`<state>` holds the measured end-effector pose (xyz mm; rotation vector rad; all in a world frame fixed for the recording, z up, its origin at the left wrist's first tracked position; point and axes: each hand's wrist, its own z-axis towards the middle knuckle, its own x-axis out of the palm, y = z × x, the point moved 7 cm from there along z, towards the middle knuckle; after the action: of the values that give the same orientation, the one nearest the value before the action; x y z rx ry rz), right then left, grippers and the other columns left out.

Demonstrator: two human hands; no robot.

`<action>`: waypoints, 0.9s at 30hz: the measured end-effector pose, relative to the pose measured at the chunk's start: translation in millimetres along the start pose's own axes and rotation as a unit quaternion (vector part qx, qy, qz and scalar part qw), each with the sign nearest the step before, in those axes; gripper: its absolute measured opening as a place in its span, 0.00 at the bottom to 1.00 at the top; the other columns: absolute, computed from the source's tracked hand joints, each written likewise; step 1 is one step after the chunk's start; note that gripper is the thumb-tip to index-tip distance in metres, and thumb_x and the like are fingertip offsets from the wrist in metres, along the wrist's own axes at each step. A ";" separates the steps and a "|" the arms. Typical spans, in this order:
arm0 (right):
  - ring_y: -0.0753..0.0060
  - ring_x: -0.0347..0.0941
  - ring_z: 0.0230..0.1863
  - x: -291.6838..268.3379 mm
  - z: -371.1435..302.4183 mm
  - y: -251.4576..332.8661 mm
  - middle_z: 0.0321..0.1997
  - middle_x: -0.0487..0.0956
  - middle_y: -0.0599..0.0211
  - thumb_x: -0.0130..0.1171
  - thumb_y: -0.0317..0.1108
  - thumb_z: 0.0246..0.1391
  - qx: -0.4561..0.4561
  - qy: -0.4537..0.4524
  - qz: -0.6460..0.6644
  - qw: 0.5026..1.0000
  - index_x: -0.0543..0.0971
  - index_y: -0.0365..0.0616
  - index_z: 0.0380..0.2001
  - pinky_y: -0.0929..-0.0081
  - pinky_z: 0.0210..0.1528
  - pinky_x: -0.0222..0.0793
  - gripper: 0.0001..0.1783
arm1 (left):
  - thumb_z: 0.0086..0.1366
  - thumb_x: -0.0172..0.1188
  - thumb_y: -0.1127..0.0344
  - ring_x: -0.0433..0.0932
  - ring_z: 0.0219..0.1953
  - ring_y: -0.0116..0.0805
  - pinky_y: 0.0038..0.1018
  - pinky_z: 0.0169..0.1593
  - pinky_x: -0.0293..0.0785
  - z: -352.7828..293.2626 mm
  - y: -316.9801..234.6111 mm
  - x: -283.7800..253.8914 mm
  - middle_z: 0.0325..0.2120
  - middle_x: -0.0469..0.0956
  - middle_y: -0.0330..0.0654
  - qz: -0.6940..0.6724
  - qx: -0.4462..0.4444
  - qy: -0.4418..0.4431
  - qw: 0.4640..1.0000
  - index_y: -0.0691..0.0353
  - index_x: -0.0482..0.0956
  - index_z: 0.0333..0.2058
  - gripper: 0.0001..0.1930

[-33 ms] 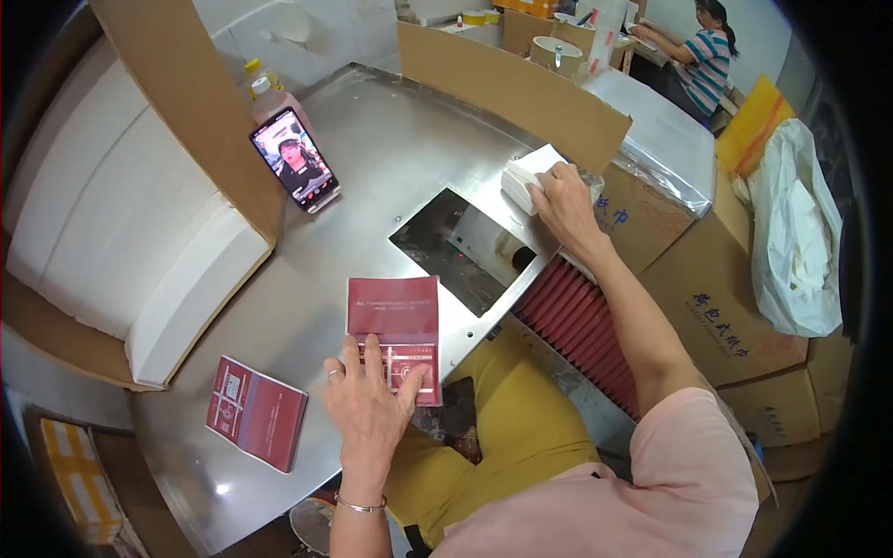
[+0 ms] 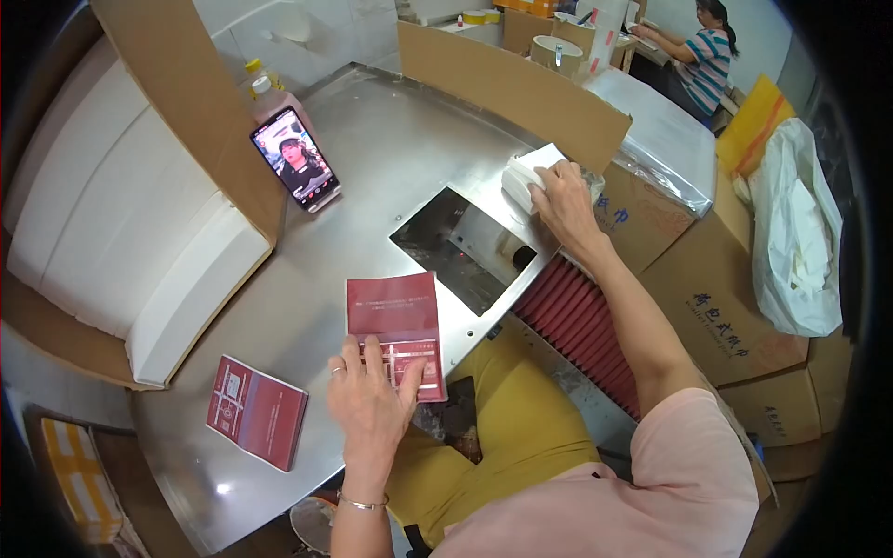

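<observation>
My left hand (image 2: 370, 395) lies with its fingers stretched over the lower half of a red printed wrapper (image 2: 393, 305) at the table's near edge. Its thumb rests on the white-lined print, and the palm hides part of the wrapper. Farther off to the right, my right hand (image 2: 561, 197) is closed on a stack of folded white tissues (image 2: 530, 175) by a clear plastic bag. To the left of my left hand sits a stack of red wrappers (image 2: 257, 412), apart from it.
The steel table (image 2: 326, 251) has a dark rectangular opening (image 2: 462, 251). A phone (image 2: 294, 160) leans before a bottle. An open carton (image 2: 186, 121) of white tissue stands left. Several cartons (image 2: 735, 312) and red wrapper packs (image 2: 581, 330) lie right. Another person (image 2: 702, 60) sits far right.
The wrapper under my left hand has turned slightly, its right side shifting away from me. My left hand has slid a little to the right. My right hand keeps its place.
</observation>
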<state>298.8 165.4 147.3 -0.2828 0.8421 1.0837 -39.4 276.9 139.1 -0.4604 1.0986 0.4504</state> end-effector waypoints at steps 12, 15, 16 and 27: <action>0.51 0.76 0.51 -58.3 -128.6 240.5 0.46 0.77 0.50 0.59 0.30 0.49 -0.402 0.074 0.229 0.883 0.78 0.42 0.50 0.36 0.60 0.66 0.21 | 0.46 0.70 0.63 0.74 0.35 0.51 0.42 0.41 0.71 -15.7 12.4 -25.3 0.38 0.70 0.52 -0.106 0.003 -0.018 0.994 0.58 0.68 0.61 0.40; 0.50 0.77 0.45 17.4 -97.2 251.3 0.39 0.78 0.48 0.56 0.30 0.51 -0.328 0.217 0.060 0.917 0.78 0.34 0.42 0.26 0.64 0.53 0.16 | 0.49 0.68 0.65 0.74 0.38 0.55 0.45 0.41 0.72 -16.8 -11.8 -14.8 0.37 0.70 0.54 -0.156 -0.006 0.034 0.987 0.60 0.59 0.68 0.46; 0.51 0.77 0.44 32.6 -78.5 252.4 0.38 0.78 0.50 0.56 0.31 0.51 -0.282 0.199 0.099 0.933 0.78 0.37 0.40 0.26 0.64 0.51 0.13 | 0.52 0.66 0.67 0.74 0.36 0.55 0.44 0.40 0.73 -11.4 -16.4 -13.6 0.37 0.70 0.54 -0.166 -0.034 0.023 0.985 0.59 0.57 0.69 0.45; 0.41 0.81 0.33 70.5 -40.5 115.8 0.26 0.81 0.46 0.56 0.26 0.46 -0.051 0.321 0.032 0.945 0.81 0.37 0.23 0.51 0.38 0.77 0.06 | 0.52 0.65 0.76 0.71 0.48 0.47 0.38 0.52 0.68 -46.5 19.1 -30.6 0.47 0.73 0.51 -0.221 0.019 -0.063 0.973 0.62 0.81 0.42 0.16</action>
<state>194.3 242.6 91.1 -0.7250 1.3814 1.1100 -96.0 262.8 146.8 -0.6152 0.8494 0.0641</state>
